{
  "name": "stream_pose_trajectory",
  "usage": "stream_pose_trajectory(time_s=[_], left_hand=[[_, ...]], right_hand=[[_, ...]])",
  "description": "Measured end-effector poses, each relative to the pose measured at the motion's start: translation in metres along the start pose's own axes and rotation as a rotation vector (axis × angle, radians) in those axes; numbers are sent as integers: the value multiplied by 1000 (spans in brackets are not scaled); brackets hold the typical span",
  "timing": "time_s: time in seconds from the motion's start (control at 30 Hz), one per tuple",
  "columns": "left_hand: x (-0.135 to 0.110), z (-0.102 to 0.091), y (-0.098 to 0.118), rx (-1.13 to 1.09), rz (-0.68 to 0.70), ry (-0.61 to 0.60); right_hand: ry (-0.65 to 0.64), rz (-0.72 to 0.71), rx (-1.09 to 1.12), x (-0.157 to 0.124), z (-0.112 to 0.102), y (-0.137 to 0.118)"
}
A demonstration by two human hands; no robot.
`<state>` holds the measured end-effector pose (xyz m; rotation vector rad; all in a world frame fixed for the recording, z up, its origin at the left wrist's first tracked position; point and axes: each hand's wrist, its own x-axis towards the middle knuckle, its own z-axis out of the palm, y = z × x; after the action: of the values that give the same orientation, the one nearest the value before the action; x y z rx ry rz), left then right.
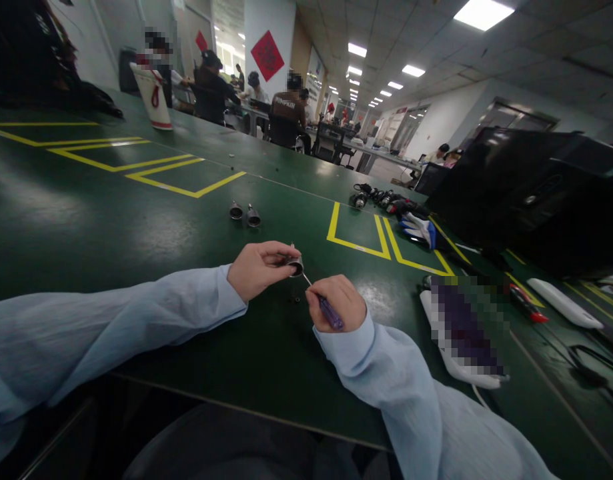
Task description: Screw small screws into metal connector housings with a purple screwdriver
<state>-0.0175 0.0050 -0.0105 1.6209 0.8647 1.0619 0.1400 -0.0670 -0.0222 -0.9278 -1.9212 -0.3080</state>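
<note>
My left hand (pixel 259 267) pinches a small round metal part (pixel 296 267) just above the green table (pixel 136 227). My right hand (pixel 336 303) is closed around a purple-handled screwdriver (pixel 330 312), and its thin shaft points up into the metal part. Both hands are close together near the table's front edge. Two more small metal cylinders (pixel 245 214) lie on the table a little beyond my left hand. A tiny dark bit (pixel 296 299) rests on the table between my hands.
Yellow tape lines (pixel 186 191) mark boxes on the table. Blue-and-white gloves (pixel 419 229), dark tools (pixel 381 197), a red-handled tool (pixel 526 303) and a black case (pixel 536 200) sit at right. A paper cup (pixel 153 97) stands far left. Other people sit at distant desks.
</note>
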Motion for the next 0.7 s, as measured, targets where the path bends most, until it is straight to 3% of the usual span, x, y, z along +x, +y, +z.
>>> stream_pose_trajectory(time_s=[0.27, 0.47, 0.53, 0.7], left_hand=[[0, 4, 3, 23, -36, 48], [1, 4, 3, 35, -77, 54], [2, 3, 3, -4, -102, 43], [2, 1, 4, -117, -172, 39]], right_hand=[[-39, -121, -14, 8, -5, -7], [-3, -80, 16, 7, -9, -9], [40, 28, 64, 4, -12, -10], [22, 519, 182, -4, -15, -8]])
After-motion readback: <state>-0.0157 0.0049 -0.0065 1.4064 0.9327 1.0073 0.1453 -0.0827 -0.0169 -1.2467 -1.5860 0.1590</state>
